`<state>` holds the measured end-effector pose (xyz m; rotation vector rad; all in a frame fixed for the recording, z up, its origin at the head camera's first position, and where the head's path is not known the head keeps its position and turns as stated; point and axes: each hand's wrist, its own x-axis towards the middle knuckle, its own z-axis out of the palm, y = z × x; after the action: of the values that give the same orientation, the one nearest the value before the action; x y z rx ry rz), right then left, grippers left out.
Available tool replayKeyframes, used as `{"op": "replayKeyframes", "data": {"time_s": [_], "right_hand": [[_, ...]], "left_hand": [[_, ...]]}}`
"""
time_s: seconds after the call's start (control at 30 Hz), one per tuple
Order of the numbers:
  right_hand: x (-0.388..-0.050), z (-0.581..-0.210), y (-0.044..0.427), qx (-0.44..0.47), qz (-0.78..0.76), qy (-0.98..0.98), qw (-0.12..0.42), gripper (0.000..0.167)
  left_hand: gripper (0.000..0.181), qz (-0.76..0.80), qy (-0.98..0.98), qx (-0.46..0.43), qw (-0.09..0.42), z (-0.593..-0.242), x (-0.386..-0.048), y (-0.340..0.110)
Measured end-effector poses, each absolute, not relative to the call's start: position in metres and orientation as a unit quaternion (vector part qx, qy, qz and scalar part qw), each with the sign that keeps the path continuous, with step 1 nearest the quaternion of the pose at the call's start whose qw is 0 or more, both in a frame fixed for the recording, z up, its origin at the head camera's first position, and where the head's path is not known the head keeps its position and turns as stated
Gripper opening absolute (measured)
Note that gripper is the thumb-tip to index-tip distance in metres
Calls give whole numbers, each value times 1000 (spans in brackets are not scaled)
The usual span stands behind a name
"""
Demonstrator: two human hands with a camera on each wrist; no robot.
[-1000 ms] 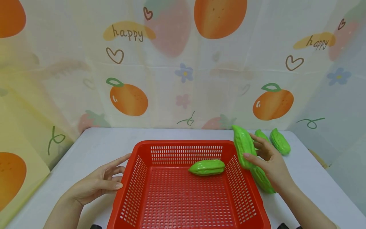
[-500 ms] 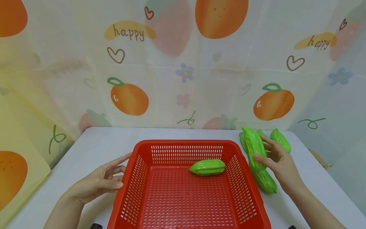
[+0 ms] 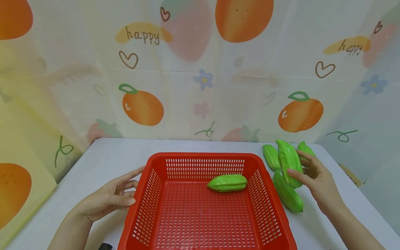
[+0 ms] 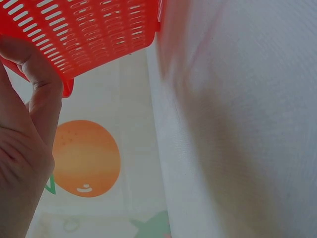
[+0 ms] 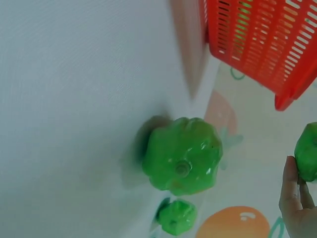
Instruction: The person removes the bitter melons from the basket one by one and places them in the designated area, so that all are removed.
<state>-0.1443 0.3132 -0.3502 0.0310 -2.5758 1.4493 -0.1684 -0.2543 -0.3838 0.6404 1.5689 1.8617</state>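
Observation:
My right hand (image 3: 318, 180) grips a bright green, ribbed bitter melon (image 3: 289, 163) between thumb and fingers, held up at the right of the red basket. Beneath it another bitter melon (image 3: 287, 194) lies on the table along the basket's right side. A single bitter melon (image 3: 227, 183) lies inside the red plastic basket (image 3: 204, 156), near its back right. My left hand (image 3: 109, 196) touches the basket's left rim with loosely extended fingers. In the right wrist view the held bitter melon (image 5: 308, 151) is partly cut off at the right edge.
More bitter melons lie at the table's back right, one (image 3: 271, 157) behind the basket's corner and one (image 3: 306, 148) partly hidden by my right hand. A printed cloth (image 3: 203, 52) hangs behind the white table (image 3: 125, 146).
My right hand has moved right with the bitter melon, from over the basket's right rim to beside it, uncovering a melon behind. The left hand and the basket have stayed put.

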Motion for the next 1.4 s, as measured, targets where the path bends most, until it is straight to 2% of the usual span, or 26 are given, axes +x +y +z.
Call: {"op": "replayKeyframes", "data": {"time_s": [0.5, 1.4], "right_hand": [[-146, -356, 339, -36, 447, -890, 80, 66], [-151, -374, 366, -87, 386, -918, -22, 79]], "left_hand": [[77, 702, 599, 230, 309, -382, -168, -254], [77, 705, 592, 233, 314, -379, -167, -252]]}}
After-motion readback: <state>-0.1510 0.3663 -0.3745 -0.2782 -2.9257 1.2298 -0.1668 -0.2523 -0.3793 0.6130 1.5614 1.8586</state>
